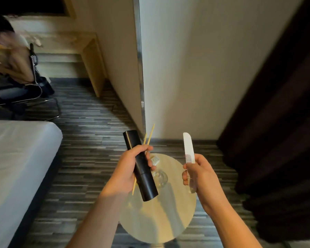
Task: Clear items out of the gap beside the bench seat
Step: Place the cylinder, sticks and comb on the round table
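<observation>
— Three kinds of thing are in hand at once. The left hand (pixel 128 169) is clenched round a black tube (pixel 140 165) at its middle, with two thin wooden sticks (pixel 149 138) pinched against it by the same fingers.

— And the other side?

— The right hand (pixel 198 173) grips a white comb (pixel 189 153) low on its toothed half, the plain handle end pointing up. All of it hangs above the small round bench (pixel 161 221), touching nothing on it.

— How do they handle?

— The tube looks rigid and smooth, likely slippery, so a mid-length wrap suits it. The sticks seem light and snappable; squeezed beside the tube they could slide out or crack. The comb is stiff, thin plastic, and holding it by the spine spares the teeth.

— Anything underneath?

— A clear glass item (pixel 160 178), maybe a bottle or a tumbler, too blurred to tell, lies on the bench beside a small pale packet (pixel 155 159). Glass calls for a gentle set-down nearby.
</observation>
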`<state>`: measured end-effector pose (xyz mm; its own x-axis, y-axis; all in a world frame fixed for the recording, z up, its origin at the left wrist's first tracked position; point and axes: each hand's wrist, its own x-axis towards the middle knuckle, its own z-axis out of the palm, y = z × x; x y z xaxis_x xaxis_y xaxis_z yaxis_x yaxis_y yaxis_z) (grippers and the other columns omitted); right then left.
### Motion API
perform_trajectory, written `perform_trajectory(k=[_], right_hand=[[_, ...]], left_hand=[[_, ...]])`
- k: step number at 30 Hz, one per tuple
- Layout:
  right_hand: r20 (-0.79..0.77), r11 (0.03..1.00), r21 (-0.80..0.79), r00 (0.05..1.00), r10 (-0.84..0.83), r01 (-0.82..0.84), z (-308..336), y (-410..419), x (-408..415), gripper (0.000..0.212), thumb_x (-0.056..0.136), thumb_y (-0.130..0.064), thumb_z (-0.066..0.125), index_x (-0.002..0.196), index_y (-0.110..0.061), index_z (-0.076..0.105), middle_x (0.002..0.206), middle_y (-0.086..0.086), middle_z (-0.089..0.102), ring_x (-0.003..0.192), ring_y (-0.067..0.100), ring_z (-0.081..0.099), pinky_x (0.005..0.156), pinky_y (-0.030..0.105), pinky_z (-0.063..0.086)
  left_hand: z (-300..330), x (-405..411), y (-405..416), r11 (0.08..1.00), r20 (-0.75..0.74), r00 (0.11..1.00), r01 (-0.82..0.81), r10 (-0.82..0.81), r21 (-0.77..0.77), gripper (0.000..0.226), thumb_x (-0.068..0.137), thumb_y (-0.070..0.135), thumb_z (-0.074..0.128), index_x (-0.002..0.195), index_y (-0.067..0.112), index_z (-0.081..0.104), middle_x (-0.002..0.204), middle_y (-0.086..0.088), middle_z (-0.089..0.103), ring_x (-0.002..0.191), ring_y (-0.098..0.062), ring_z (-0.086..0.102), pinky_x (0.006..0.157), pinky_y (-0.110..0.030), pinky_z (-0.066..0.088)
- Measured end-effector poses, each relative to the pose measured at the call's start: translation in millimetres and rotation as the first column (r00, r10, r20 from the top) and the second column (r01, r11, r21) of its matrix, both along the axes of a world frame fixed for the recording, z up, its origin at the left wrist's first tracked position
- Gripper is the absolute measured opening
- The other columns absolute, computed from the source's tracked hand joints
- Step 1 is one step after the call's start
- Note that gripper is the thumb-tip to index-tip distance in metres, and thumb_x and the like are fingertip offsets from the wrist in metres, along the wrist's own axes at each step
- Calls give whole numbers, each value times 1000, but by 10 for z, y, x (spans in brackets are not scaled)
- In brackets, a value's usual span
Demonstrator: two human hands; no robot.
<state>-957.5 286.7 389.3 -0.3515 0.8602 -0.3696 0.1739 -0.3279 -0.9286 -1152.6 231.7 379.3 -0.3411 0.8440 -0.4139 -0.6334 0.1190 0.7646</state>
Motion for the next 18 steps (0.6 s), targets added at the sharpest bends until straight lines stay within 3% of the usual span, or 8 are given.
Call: perform_trajectory(k=[8, 14, 18], right_hand=[[17, 998, -7, 997, -69, 69, -187, 161, -532, 13, 96, -7, 49, 105, -13, 57, 63, 5, 56, 45, 9, 49, 43, 24, 34], [7, 995, -76, 998, -63, 63, -748, 405, -626, 14, 94, -10, 54, 103, -19, 61, 63, 3, 62, 59, 18, 55, 59, 39, 38], [-4, 988, -155, 1000, -19, 18, -1355, 503, -516, 10, 96, -9, 52, 101, -15, 59, 64, 6, 62, 52, 13, 54, 46, 22, 40]], left_hand=[[-286, -518, 260, 995, -7, 999, 43, -44, -94, 16, 89, 18, 65, 82, 6, 73, 65, -7, 51, 51, -22, 50, 52, -33, 53], [-934, -552, 388, 987, 43, 995, 90, -85, -132, 15, 79, 22, 73, 82, 8, 73, 68, -7, 52, 52, -22, 51, 53, -34, 51], [-1560, -472, 481, 973, 71, 989, 141, -130, -183, 32, 66, 29, 82, 86, 6, 74, 68, -8, 54, 50, -22, 51, 49, -32, 45]])
